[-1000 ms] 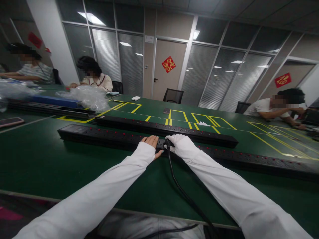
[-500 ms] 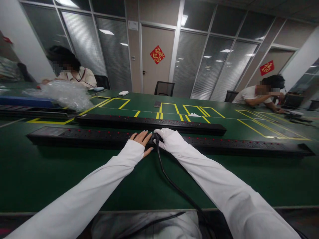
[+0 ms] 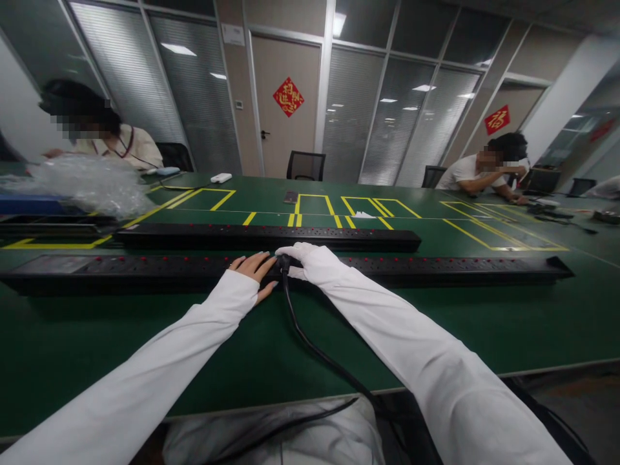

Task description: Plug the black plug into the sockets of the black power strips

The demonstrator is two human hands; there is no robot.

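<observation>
Gloved right hand (image 3: 307, 261) grips a black plug (image 3: 285, 263) at a long power strip (image 3: 402, 271), frame center; left hand (image 3: 254, 268) lies open on it. Crumpled clear plastic (image 3: 92, 184), upper left, contents unclear.

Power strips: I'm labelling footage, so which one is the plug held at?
The nearer, longer power strip: the right hand holds the plug at it; the farther strip lies beyond.

Office chair (image 3: 305, 166) before blinds (image 3: 354, 110).

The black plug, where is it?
Head view: the black plug is just left of centre, in the right hand, at the nearer power strip, beside the left hand.
</observation>
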